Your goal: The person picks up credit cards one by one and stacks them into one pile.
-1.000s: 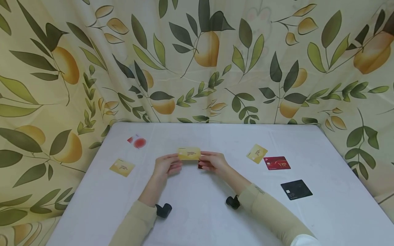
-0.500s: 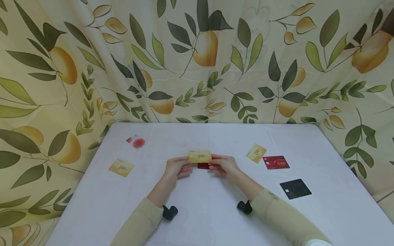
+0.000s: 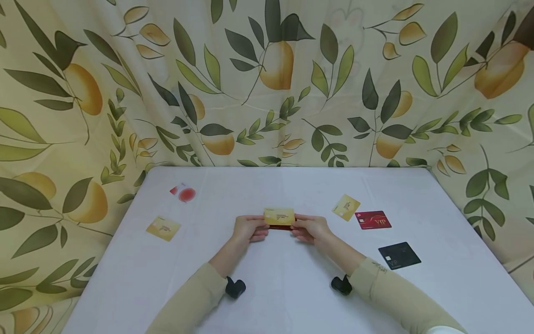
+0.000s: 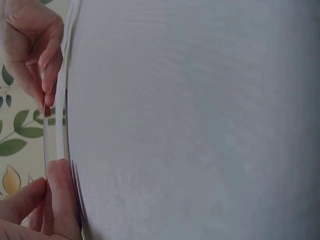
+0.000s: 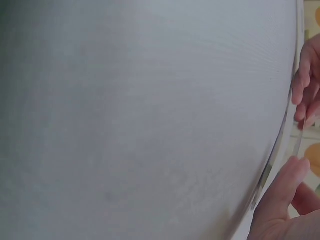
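Observation:
In the head view, a gold card [image 3: 279,216] is held level between both hands at the middle of the table. My left hand [image 3: 249,228] pinches its left end, thumb against fingers. At the other end my right hand [image 3: 313,228] grips it the same way. Just below it, a dark red card [image 3: 280,228] shows as a thin strip; the gold card covers the rest. Seen from the left wrist, the gold card [image 4: 46,145] is edge-on, a thin line between the two hands. The right wrist view also has the card [image 5: 298,143] edge-on.
To the left on the white table [image 3: 288,287] lie another gold card [image 3: 163,228] and a red-and-white card [image 3: 182,192]. On the right are a tilted gold card [image 3: 346,207], a red VIP card [image 3: 373,220] and a black VIP card [image 3: 399,255]. A patterned curtain [image 3: 250,102] hangs behind.
Both hands have carried the gold card to the right and slightly nearer, so it now hangs over the dark red card. The other cards have stayed where they lay.

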Demonstrator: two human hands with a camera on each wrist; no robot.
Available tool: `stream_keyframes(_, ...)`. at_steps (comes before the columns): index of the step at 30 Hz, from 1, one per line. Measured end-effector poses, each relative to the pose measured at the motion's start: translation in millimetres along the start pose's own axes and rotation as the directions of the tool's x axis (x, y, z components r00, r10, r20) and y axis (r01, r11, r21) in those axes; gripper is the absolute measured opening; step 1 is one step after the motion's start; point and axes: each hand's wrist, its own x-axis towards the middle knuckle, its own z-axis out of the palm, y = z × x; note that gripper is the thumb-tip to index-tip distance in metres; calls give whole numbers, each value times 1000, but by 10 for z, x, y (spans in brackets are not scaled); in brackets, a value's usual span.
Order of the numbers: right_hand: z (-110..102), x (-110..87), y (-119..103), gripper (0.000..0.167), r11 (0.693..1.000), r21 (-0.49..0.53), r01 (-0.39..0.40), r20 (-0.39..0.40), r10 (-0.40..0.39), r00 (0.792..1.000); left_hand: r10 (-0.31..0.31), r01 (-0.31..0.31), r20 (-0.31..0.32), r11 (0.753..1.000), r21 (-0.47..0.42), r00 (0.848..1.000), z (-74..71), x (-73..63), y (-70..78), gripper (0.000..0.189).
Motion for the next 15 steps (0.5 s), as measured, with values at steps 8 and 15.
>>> stream_keyframes(8, -46, 28, 33, 38, 1000, -15, -23, -30, 23, 999, 6, -6, 11, 999, 43, 1000, 52, 9, -16, 26)
stream_keyframes(15, -65, 35, 45, 35, 999, -47, -28, -43, 26, 999, 2, -2, -3, 995, 98, 1000, 83, 50, -43, 24)
